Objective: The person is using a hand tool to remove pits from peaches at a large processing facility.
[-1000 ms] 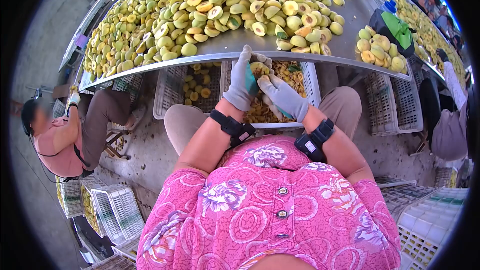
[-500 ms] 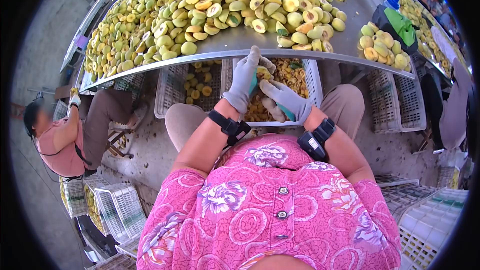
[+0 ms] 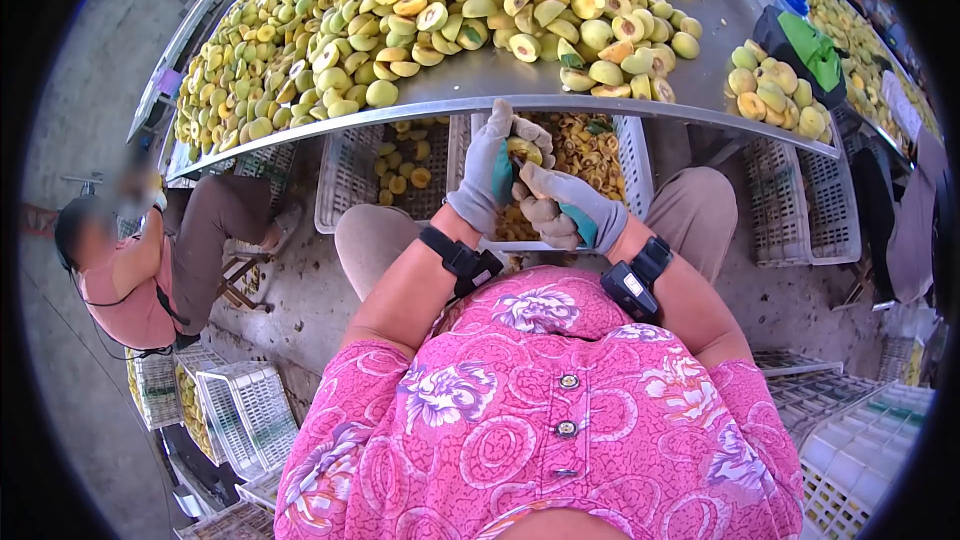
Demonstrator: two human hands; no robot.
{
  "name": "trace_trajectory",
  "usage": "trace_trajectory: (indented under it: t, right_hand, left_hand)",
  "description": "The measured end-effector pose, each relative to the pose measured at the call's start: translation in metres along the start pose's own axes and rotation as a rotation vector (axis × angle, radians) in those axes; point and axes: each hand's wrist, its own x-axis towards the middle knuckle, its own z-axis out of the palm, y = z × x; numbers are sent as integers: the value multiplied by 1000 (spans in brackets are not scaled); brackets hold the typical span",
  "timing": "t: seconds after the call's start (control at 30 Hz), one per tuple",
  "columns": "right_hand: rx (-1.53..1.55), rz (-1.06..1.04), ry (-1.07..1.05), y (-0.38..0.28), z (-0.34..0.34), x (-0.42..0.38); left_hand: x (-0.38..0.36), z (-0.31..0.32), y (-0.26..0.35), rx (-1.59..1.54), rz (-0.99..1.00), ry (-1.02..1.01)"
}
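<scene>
My left hand (image 3: 487, 165), in a grey and teal glove, is closed around a yellow-green peach half (image 3: 524, 149) just in front of the table edge. My right hand (image 3: 572, 202), gloved alike, is curled closed right beside it, its fingers close to the fruit. A small dark sliver shows between the two hands, but what my right hand grips is mostly hidden. Below them stands a white crate (image 3: 630, 155) holding brownish-yellow fruit pieces (image 3: 580, 155). Many halved peaches (image 3: 480, 10) are heaped on the metal table (image 3: 470, 80) above.
A smaller fruit pile (image 3: 775, 95) lies at the table's right, near a green cloth (image 3: 808, 50). Another crate (image 3: 335, 175) with fruit halves stands under the table to the left. A co-worker (image 3: 125, 280) sits at far left. Stacked crates (image 3: 870, 450) stand at right behind me.
My right hand's fingers have curled in more and turned beside the fruit. My left hand still holds the peach half, now tilted differently. The whole view has shifted slightly.
</scene>
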Motion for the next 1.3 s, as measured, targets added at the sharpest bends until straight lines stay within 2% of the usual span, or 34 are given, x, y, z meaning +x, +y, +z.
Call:
trace_trajectory:
  t: [0.13,0.17,0.23,0.27,0.3,0.33,0.43,0.5,0.57,0.6,0.63,0.67,0.7,0.77,0.8,0.87,0.9,0.97,1.03,1.1,1.17,1.23,1.27,1.3]
  right_hand:
    - [18,4,-56,-2,0,-3]
    - [86,15,-128,0,-3,-1]
    - [157,24,-203,4,-10,5]
    - [241,3,-316,6,-13,10]
    - [324,-17,-432,6,-14,13]
    - [324,-12,-439,7,-15,15]
    - [455,67,-567,7,-16,16]
    - [402,76,-603,7,-14,13]
    - [378,40,-449,8,-24,11]
    - [357,24,-411,9,-32,10]
    - [340,5,-369,11,-38,11]
    - [341,12,-373,13,-43,15]
    - [344,23,-360,15,-47,18]
    - [345,35,-345,15,-49,21]
    - [303,55,-325,14,-48,22]
    - [236,86,-281,14,-50,25]
    - [235,81,-277,14,-50,24]
    - [224,108,-196,13,-49,22]
    - [198,90,-195,13,-47,21]
    - [158,94,-166,14,-44,22]
    - [110,77,-119,13,-36,19]
    - [37,91,-65,11,-30,18]
    - [48,87,3,11,-25,17]
    - [49,82,7,10,-20,15]
  left_hand:
    - [0,-2,3,51,-32,-71]
    - [0,-2,1,55,-37,-71]
    - [0,-3,0,-135,-20,-119]
    - [0,-4,-1,-132,-19,-116]
    - [0,-3,-1,-306,-75,-110]
    - [0,-3,-1,-481,-129,-102]
    - [6,-19,-6,-476,-82,-66]
    - [4,-36,3,-258,60,80]
    - [-6,-54,34,239,266,366]
    - [-13,-59,52,336,394,356]
    - [-8,-71,67,489,566,485]
    - [-10,-86,83,687,615,609]
    - [-11,-101,102,1111,589,759]
    - [-1,-120,130,1533,477,832]
    - [8,-125,140,1531,481,833]
    - [27,-132,154,1963,275,742]
    - [37,-127,159,1960,280,736]
    - [54,-112,165,2204,-98,735]
    - [68,-111,162,2240,-133,710]
    - [76,-115,162,2149,-203,749]
    - [77,-127,159,2061,-121,758]
    - [70,-124,159,1964,-95,703]
    - [64,-125,156,1886,20,607]
    - [61,-126,151,1887,24,599]
